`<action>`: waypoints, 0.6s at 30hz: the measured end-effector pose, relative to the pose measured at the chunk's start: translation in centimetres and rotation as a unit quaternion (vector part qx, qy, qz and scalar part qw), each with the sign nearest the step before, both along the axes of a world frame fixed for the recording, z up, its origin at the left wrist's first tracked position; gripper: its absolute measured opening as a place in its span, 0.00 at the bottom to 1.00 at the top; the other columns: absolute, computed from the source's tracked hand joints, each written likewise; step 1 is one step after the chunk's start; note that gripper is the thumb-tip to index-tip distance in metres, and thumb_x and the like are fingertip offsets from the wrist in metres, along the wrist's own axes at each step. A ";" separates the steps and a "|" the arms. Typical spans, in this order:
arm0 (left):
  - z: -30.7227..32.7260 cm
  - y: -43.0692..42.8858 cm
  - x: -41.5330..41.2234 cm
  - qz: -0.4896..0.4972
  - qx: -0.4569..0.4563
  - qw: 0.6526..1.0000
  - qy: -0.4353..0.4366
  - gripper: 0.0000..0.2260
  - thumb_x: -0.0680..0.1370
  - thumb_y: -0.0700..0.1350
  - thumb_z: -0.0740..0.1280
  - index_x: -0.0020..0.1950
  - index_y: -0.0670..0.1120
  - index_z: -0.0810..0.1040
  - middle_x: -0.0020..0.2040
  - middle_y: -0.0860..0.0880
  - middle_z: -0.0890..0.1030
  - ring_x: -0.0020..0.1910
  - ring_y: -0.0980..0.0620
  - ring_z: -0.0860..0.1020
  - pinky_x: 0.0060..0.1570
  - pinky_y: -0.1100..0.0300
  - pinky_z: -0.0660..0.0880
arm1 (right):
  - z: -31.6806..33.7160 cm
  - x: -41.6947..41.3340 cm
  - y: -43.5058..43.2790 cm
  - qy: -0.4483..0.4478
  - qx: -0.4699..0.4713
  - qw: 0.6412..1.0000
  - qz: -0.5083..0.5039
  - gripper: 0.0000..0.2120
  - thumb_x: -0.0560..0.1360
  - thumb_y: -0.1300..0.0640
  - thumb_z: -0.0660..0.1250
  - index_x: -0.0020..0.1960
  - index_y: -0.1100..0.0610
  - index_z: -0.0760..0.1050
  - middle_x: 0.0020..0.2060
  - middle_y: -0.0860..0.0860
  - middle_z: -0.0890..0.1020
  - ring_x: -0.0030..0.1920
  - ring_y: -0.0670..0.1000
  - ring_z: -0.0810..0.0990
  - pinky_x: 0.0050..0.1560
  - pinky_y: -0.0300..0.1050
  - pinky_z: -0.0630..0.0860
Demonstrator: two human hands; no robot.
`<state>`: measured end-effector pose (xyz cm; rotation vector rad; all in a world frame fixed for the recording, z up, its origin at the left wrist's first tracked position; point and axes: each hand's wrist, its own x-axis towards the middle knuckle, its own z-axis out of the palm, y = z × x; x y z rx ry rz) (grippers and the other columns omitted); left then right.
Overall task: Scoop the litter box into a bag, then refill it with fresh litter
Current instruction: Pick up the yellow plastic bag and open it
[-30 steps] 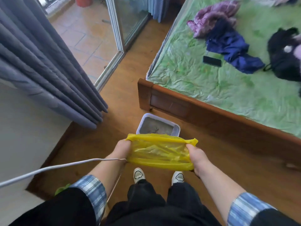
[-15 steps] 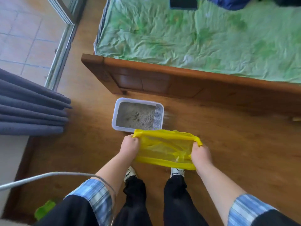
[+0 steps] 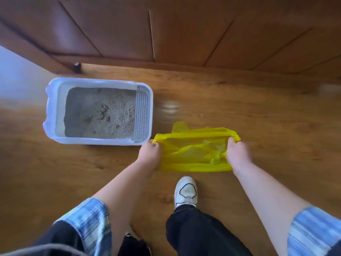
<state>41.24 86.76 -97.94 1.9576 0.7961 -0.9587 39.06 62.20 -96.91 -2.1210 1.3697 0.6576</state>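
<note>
Lower now, beside the white plastic litter box [image 3: 53, 108] at frame left, my left hand [image 3: 150, 154] and right hand [image 3: 238, 154] grip the thin yellow plastic bag [image 3: 193, 154], stretching its mouth wide for scooping.

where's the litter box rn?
Head view, left of centre: the litter box sits on the wood floor by the bed frame, its right end beside the yellow bag.

One litter box [image 3: 99, 142] was out there, one yellow bag [image 3: 193, 154], and two hands, the left hand [image 3: 149, 154] and the right hand [image 3: 238, 154]. One white shoe [image 3: 185, 191] showed clearly, plus one wooden bed frame [image 3: 166, 34].
</note>
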 end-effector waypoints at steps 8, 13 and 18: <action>-14.1 -4.4 5.2 -0.018 -0.018 1.000 0.017 0.14 0.76 0.45 0.64 0.61 0.43 0.73 0.47 0.45 0.78 0.42 0.47 0.77 0.41 0.58 0.75 | -13.9 2.2 -3.5 -0.046 0.058 0.994 -0.086 0.24 0.76 0.43 0.63 0.58 0.62 0.78 0.55 0.61 0.80 0.58 0.63 0.78 0.58 0.52 0.74; -18.7 -5.0 6.5 0.049 -0.030 0.998 0.025 0.40 0.68 0.57 0.72 0.74 0.47 0.58 0.61 0.43 0.75 0.56 0.41 0.78 0.58 0.43 0.77 | -21.6 0.0 -5.9 -0.102 0.144 0.975 -0.134 0.27 0.58 0.44 0.73 0.53 0.54 0.74 0.50 0.56 0.82 0.51 0.59 0.82 0.57 0.58 0.79; -19.5 -4.0 4.9 -0.026 -0.001 0.998 -0.060 0.40 0.72 0.55 0.73 0.77 0.48 0.54 0.68 0.45 0.72 0.60 0.44 0.75 0.57 0.54 0.72 | -20.7 -0.4 -4.9 -0.121 0.112 0.983 -0.082 0.19 0.74 0.55 0.71 0.64 0.54 0.73 0.58 0.56 0.81 0.56 0.57 0.79 0.57 0.48 0.74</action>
